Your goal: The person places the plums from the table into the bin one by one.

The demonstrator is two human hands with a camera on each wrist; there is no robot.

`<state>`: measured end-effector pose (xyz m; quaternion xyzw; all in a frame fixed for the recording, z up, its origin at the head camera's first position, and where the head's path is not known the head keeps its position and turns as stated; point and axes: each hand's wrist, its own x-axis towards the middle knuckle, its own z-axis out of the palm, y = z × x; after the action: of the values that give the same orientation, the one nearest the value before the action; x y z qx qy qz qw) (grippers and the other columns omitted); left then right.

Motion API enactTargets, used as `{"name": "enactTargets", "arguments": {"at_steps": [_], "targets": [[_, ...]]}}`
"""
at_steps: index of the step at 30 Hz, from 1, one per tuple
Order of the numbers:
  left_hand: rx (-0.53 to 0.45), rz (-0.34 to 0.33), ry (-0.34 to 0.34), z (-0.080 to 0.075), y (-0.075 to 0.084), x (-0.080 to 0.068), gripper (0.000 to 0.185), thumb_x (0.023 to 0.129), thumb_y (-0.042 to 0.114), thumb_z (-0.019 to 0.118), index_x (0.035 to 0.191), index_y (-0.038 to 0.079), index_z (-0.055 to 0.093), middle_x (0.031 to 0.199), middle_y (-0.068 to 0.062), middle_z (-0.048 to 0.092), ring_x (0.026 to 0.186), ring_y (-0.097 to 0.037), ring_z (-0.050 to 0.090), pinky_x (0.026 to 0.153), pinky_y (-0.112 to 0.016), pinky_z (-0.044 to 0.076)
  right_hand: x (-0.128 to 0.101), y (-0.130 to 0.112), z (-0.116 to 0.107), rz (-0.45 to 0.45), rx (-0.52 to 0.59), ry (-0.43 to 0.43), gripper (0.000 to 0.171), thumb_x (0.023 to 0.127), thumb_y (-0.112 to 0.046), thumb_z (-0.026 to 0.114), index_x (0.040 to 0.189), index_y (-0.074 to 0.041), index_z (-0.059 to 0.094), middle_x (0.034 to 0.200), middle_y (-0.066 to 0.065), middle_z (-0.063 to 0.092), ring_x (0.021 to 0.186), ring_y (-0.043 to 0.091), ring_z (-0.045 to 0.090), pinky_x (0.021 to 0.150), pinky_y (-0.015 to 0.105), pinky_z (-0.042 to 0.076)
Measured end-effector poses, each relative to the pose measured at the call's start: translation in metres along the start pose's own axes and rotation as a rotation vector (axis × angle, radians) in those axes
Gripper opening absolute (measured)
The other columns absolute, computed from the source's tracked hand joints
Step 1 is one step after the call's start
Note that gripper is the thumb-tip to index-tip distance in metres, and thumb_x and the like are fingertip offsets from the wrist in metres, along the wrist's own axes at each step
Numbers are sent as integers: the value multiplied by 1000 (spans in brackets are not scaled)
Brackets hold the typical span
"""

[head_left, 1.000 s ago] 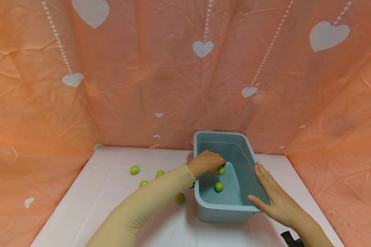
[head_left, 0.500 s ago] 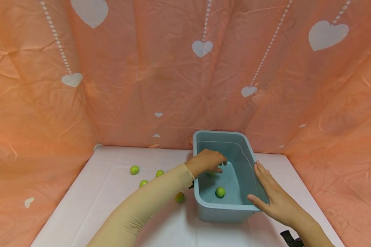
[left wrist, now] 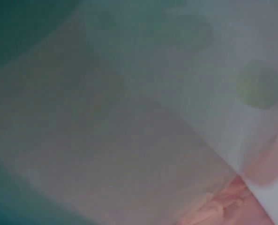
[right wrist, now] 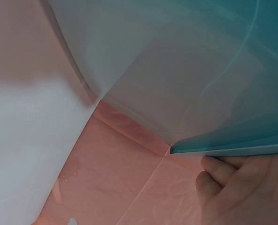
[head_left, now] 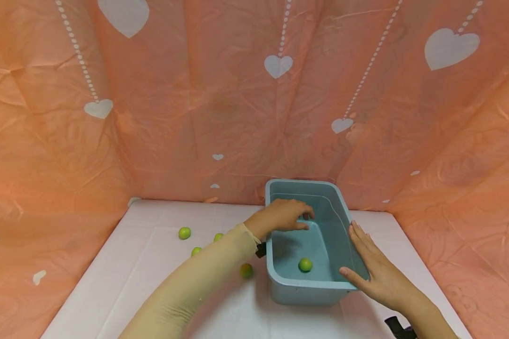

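In the head view my left hand (head_left: 286, 215) reaches over the left rim into a grey-blue plastic bin (head_left: 309, 284), its fingers loosely bent and thumb apart. A small round green fruit (head_left: 305, 264) lies on the bin floor near the front. A sliver of green shows behind the left fingers, mostly hidden. My right hand (head_left: 377, 273) rests with spread, straight fingers along the bin's right rim, thumb at the front corner; the right wrist view shows its fingers (right wrist: 218, 176) against the rim. The left wrist view is hazy, with a green fruit (left wrist: 260, 85) at the right.
Left of the bin, on the white tabletop (head_left: 127, 273), lie several more green fruits, among them one at the far left (head_left: 184, 233) and an orange-tinged one (head_left: 246, 270). The left sleeve partly covers others. An orange curtain (head_left: 237, 108) with hearts encloses the table.
My left hand has let go of a green fruit in the bin and risen slightly, pulling back left. The front fruit has rolled a little forward and right. The right hand stays put.
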<state>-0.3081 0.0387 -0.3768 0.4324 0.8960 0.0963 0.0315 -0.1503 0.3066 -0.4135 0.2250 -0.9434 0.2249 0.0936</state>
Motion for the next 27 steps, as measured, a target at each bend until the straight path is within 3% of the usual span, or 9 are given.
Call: {"name": "enactTargets", "arguments": {"at_steps": [9,16,27], "targets": [[-52,2,60,-19,-4,-19,36,104,40,73,139,29,70,132,10,71,121,-7,65,97,-32,54,0,-1,0,3,-3,-2,97,101,-38,75,171,-3,17,178,18,15,166,29,7,116,6,-3],[-124,10,88,-34,-8,-36,37,104,34,74,140,23,70,136,5,71,126,-15,66,98,-34,55,0,-2,0,9,7,-6,97,101,-38,75,171,-4,16,179,17,14,166,32,7,117,7,-3],[-155,-26,129,-43,-24,-57,41,105,35,73,143,21,68,137,4,71,127,-16,66,103,-39,55,1,-4,-1,10,10,-3,98,101,-37,76,171,-3,17,178,19,15,166,28,5,116,6,-4]]}}
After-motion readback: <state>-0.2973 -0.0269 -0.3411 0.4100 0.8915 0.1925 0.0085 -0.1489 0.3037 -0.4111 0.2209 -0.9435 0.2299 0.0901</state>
